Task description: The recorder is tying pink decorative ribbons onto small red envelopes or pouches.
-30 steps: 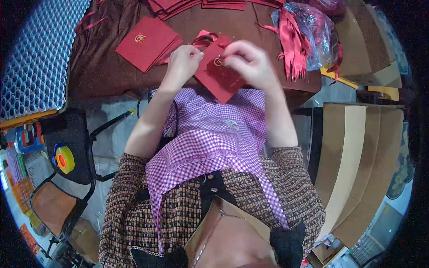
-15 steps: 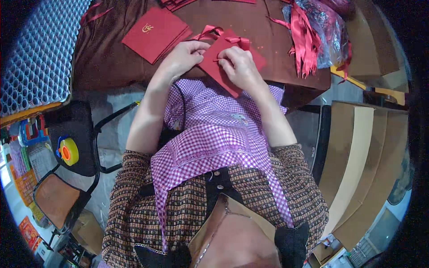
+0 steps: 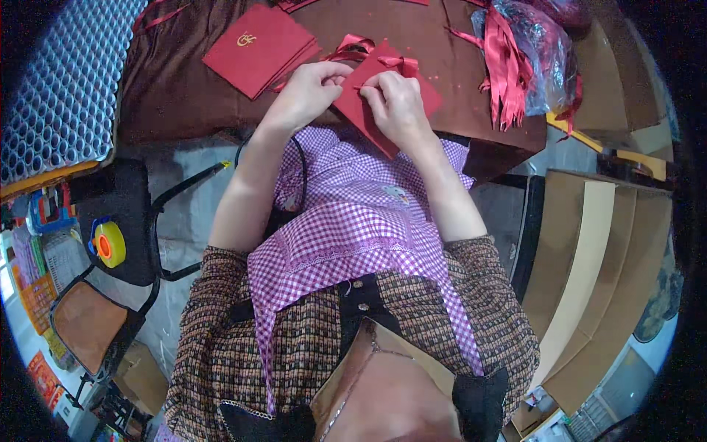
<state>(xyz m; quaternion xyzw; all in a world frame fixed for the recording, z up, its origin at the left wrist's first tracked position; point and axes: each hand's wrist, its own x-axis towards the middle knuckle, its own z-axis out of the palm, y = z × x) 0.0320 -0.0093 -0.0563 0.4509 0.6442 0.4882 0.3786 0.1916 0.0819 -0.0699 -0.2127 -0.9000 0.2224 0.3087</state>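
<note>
A red card folder (image 3: 361,114) lies tilted at the table's near edge, over the apron on my lap. Across its upper part runs a shiny red ribbon (image 3: 401,63), with another loop (image 3: 352,47) just beyond the folder. My right hand (image 3: 398,107) rests on the folder; thumb and forefinger are pinched on a thin red ribbon end that peeks out to their left. My left hand (image 3: 313,94) is at the folder's left edge, thumb and fingers curled together; what they hold is hidden. A stack of red folders (image 3: 258,48) with a gold emblem lies beyond my left hand.
A bundle of red ribbons (image 3: 507,74) and a clear plastic bag (image 3: 549,62) lie at the right on the brown tablecloth (image 3: 177,96). A blue honeycomb-patterned sheet (image 3: 59,88) stands left. Below it are a tape roll (image 3: 110,244) on a chair and cardboard (image 3: 582,280) at right.
My left hand has shifted slightly up and right along the folder's edge, its fingertips drawn closer together. My right hand keeps its pinch at nearly the same spot. The view has shifted slightly.
</note>
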